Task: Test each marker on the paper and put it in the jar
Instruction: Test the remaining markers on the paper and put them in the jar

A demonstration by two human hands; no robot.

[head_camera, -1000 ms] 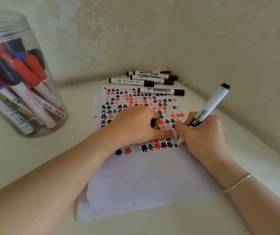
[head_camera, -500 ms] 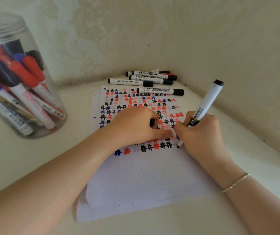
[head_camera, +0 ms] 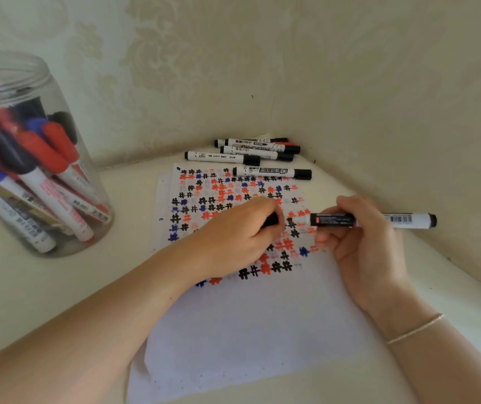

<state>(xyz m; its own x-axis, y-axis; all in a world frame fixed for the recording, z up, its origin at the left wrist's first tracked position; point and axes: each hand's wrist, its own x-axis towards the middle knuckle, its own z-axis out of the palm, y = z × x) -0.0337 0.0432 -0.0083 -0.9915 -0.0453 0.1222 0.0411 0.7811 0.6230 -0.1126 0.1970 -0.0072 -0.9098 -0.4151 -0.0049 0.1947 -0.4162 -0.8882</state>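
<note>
Marker [head_camera: 358,220] level within right hand's [head_camera: 361,246] curled fingers [head_camera: 328,239]; cap [head_camera: 271,220], seemingly, in left fist [head_camera: 239,234].

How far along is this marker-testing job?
Well along, it seems. The jar already holds many markers, and the paper is thick with red, blue and black test marks. Right now the right hand holds a marker level, tip toward the black cap gripped in the left hand, apparently recapping. About five loose markers remain at the paper's far edge.

White black-ended marker [head_camera: 379,220] lies level above the hash-marked white paper sheet [head_camera: 248,325] — tip toward nine o'clock; clear plastic jar [head_camera: 67,199] of markers stands at ten o'clock.
</note>
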